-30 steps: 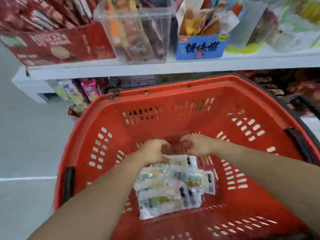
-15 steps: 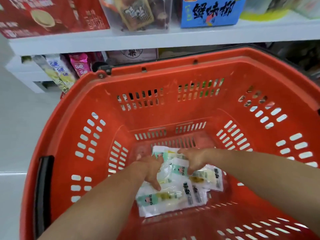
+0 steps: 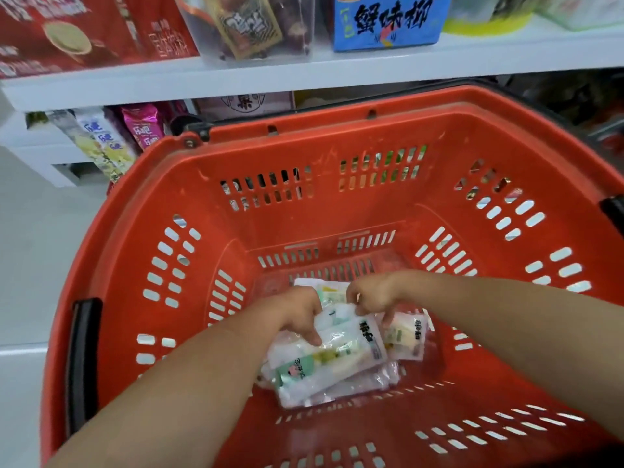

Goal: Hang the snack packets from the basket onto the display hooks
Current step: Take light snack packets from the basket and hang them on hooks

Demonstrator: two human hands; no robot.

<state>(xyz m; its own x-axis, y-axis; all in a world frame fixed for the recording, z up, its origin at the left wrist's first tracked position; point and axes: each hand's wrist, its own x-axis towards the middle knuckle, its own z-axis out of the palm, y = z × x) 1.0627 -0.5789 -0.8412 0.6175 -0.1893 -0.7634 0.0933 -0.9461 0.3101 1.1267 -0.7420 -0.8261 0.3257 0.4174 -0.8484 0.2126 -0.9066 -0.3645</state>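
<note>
Several snack packets (image 3: pixel 337 383) lie heaped on the floor of the red basket (image 3: pixel 304 157); left hand (image 3: pixel 297 315) and right hand (image 3: pixel 371 295) both curl fingers onto the top packet (image 3: pixel 351 346), pinching its far end; the lift likely goes best gripping only that one by its header, any hang hole kept clear, others left behind.
</note>
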